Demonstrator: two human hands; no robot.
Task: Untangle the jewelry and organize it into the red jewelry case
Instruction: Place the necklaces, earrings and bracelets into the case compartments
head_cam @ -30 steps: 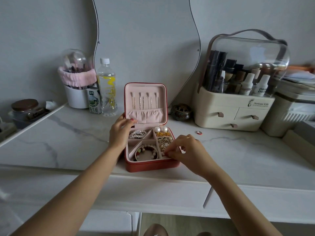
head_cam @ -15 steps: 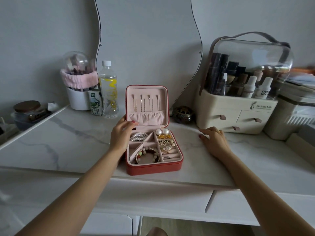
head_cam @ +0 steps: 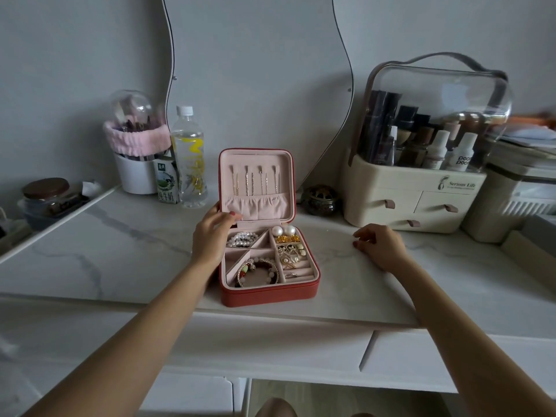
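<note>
A white marble-patterned vanity top [head_cam: 120,251] ran under a wavy-edged mirror [head_cam: 255,70], with a cream cosmetics organizer [head_cam: 415,200] at the right and a water bottle [head_cam: 189,158] at the left. The red jewelry case [head_cam: 267,260] sat open near the front edge, between the two hands.

The left hand [head_cam: 210,236] rested against the case's left side, fingertips curled at the foot of the upright lid. The right hand [head_cam: 380,246] lay on the marble well apart from the case, fingers loosely bent over something; whether they pinched a small piece beneath them could not be told.

The likely step was fetching a last small item. Done well, the left hand would brace the case while the right pinched the piece cleanly off the slick top and carried it to a free slot among the ring rolls [head_cam: 296,270].

The case was roughly square, its hinge at the far side and its lid [head_cam: 255,185] standing nearly vertical, facing the person. Chains [head_cam: 255,183] hung lengthwise down the lid; a pearl bracelet [head_cam: 242,239] and a beaded bracelet [head_cam: 257,270] lay coiled in the left compartments.
</note>
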